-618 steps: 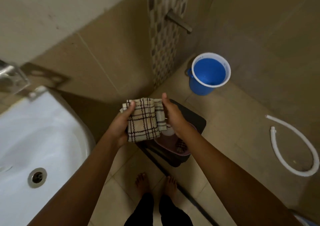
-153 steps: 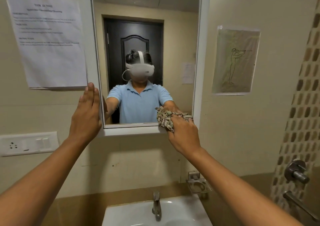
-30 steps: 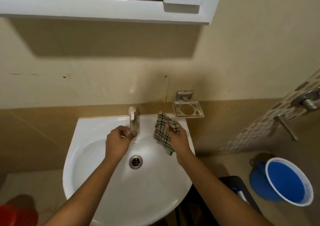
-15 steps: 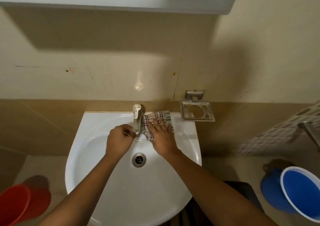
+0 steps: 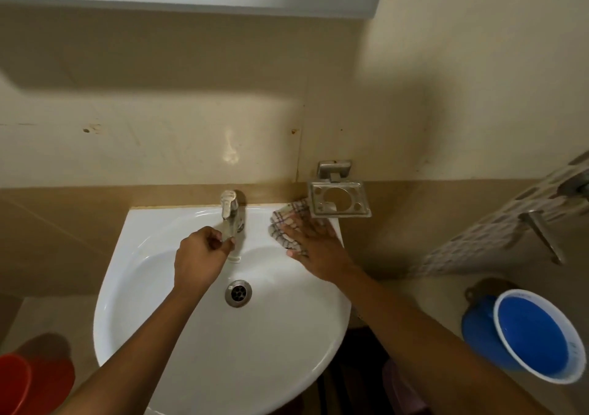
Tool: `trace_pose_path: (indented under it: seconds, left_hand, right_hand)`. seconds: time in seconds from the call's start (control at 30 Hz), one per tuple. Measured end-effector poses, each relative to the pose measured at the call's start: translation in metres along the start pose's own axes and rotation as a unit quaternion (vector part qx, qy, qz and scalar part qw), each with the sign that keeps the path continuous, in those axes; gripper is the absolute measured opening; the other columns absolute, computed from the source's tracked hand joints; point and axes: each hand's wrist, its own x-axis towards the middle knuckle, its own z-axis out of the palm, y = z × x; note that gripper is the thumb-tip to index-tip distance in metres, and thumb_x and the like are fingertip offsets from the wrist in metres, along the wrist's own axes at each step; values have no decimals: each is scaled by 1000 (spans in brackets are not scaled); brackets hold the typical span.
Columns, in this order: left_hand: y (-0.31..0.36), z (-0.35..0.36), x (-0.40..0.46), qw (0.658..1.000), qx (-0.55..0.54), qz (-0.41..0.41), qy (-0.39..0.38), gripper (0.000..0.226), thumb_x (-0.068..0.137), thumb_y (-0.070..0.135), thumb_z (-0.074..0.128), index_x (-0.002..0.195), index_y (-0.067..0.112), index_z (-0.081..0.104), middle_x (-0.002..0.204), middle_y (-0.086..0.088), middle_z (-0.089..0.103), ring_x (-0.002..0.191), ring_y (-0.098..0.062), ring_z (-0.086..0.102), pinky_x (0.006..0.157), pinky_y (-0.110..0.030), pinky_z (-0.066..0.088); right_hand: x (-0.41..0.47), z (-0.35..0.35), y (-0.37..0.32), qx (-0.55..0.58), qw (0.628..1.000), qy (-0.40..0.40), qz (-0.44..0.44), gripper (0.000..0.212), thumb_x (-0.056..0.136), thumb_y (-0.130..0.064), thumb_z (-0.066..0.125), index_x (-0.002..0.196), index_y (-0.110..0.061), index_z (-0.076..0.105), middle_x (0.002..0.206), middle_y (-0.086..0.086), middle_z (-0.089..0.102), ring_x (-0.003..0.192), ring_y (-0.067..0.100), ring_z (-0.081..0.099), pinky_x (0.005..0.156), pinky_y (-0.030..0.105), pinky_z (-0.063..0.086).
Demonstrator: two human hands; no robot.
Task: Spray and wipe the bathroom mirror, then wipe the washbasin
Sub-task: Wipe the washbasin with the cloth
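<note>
The white washbasin [image 5: 178, 328] fills the lower middle of the view, with a metal drain [image 5: 238, 293] at its centre. My left hand [image 5: 199, 257] is curled around the spout of the steel tap [image 5: 230, 213] at the basin's back edge. My right hand [image 5: 314, 245] lies flat, fingers spread, pressing the checked cloth [image 5: 287, 223] onto the basin's back right corner, just below the wall holder. The mirror's white frame [image 5: 191, 3] shows along the top edge; its glass is out of view.
A metal soap holder [image 5: 339, 202] sticks out of the wall right above the cloth. A blue bucket [image 5: 529, 341] stands on the floor at the right, a red bucket [image 5: 28, 379] at the lower left. A shower tap lever [image 5: 541, 233] projects from the tiled wall at the right.
My right hand has slid the cloth to the right, from beside the tap to the basin's back right corner. My left hand has stayed on the tap.
</note>
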Motion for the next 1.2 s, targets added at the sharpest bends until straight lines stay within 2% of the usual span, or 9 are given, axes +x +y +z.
trace_pose_path:
  seconds: [0.17, 0.3, 0.37, 0.5, 0.6, 0.8, 0.97, 1.1, 1.2]
  left_hand:
    - [1, 2, -1, 1000, 3, 8, 5, 19, 84, 31, 74, 91, 15, 68, 81, 1, 70, 79, -22, 64, 68, -30, 40]
    - [0, 3, -2, 1000, 1, 8, 10, 19, 84, 30, 73, 92, 14, 67, 83, -1, 71, 81, -24, 64, 69, -30, 40]
    - [-1, 4, -2, 1000, 1, 11, 13, 19, 84, 30, 73, 92, 14, 67, 83, -2, 71, 82, -25, 64, 69, -31, 41]
    - [0, 6, -3, 1000, -1, 7, 20, 20, 84, 31, 72, 91, 13, 67, 84, -2, 71, 82, -24, 64, 71, -31, 42]
    - [1, 7, -4, 1000, -1, 8, 25, 22, 85, 33, 71, 91, 12, 68, 83, -1, 71, 81, -24, 64, 71, -32, 43]
    - [-1, 8, -5, 999, 4, 16, 28, 23, 86, 34, 70, 92, 12, 68, 84, -1, 71, 81, -24, 64, 71, -31, 43]
    - [-3, 8, -5, 999, 8, 26, 26, 26, 86, 34, 70, 94, 10, 68, 86, -3, 72, 83, -26, 63, 71, -32, 42]
    - [-3, 8, -6, 999, 11, 27, 26, 26, 87, 33, 69, 96, 9, 68, 87, -5, 71, 81, -26, 62, 71, -32, 41]
    - [-2, 8, -6, 999, 20, 30, 27, 27, 87, 34, 69, 97, 9, 68, 91, -6, 72, 80, -23, 59, 71, -32, 41]
  right_hand:
    - [-55, -5, 31, 14, 998, -42, 38, 68, 90, -70, 17, 151, -48, -2, 163, -9, -16, 148, 17, -23, 120, 52, -4]
    - [-34, -1, 19, -26, 998, -45, 20, 71, 89, -70, 20, 150, -47, -7, 162, -5, -23, 148, 24, -25, 118, 58, -5]
    - [-11, -5, 11, -24, 998, -50, 19, 71, 92, -67, 31, 152, -47, -1, 162, -7, -23, 147, 26, -26, 117, 61, -9]
    - [9, -11, 8, -20, 999, -22, 17, 69, 92, -62, 45, 152, -45, 14, 164, -7, -10, 150, 27, -14, 117, 59, -7]
    - [1, -9, 10, -26, 999, -15, 29, 64, 94, -60, 42, 152, -47, 16, 165, -6, -4, 150, 27, -9, 119, 60, 0]
    - [-64, 6, 18, -8, 998, -10, 57, 67, 91, -68, 24, 153, -47, 10, 165, -1, -10, 149, 28, -19, 120, 58, -1]
    - [-146, 22, 2, 58, 998, -28, 19, 59, 93, -70, 31, 142, -40, 45, 165, -7, 6, 151, 21, -14, 118, 53, -1]
    - [-128, 15, 4, -24, 996, -75, -47, 63, 92, -72, 27, 138, -37, 50, 164, -3, 17, 151, 24, -11, 119, 57, -8]
    - [-89, 0, 14, -99, 987, -91, -88, 71, 87, -71, 18, 143, -36, 45, 165, -4, 10, 150, 25, -14, 115, 54, -19]
